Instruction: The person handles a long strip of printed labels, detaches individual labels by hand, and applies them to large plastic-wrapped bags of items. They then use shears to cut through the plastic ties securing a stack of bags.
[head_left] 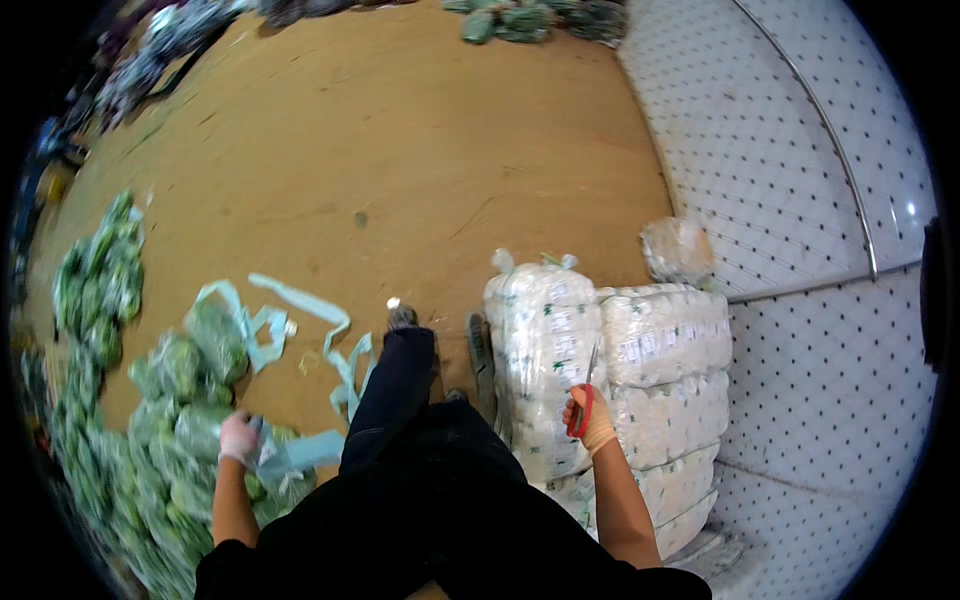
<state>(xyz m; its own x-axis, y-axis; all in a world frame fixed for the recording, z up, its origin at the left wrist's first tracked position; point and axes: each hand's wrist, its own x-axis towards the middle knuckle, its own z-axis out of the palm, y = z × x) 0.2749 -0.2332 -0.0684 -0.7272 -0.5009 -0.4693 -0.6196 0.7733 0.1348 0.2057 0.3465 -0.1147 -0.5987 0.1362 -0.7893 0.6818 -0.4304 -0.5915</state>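
My left hand (pixel 240 436), in a pale glove, is at the lower left among bagged green vegetables (pixel 180 370), closed on light blue plastic (pixel 290 450). My right hand (pixel 585 420), also gloved at least in part, grips red-handled scissors (pixel 586 400) with the blades pointing up, over white plastic-wrapped bundles (pixel 545 305) stacked at my right. Loose light blue plastic strips (pixel 300 295) lie on the brown floor (pixel 400 160) in front of me. My legs and feet show between my hands.
More bagged greens (pixel 95 300) run along the left, with further piles (pixel 510 22) at the far top. A dark jumbled heap (pixel 150 60) lies at the upper left. A wrapped package (pixel 675 250) sits against the white dotted wall (pixel 760 150), which has a metal rail on the right.
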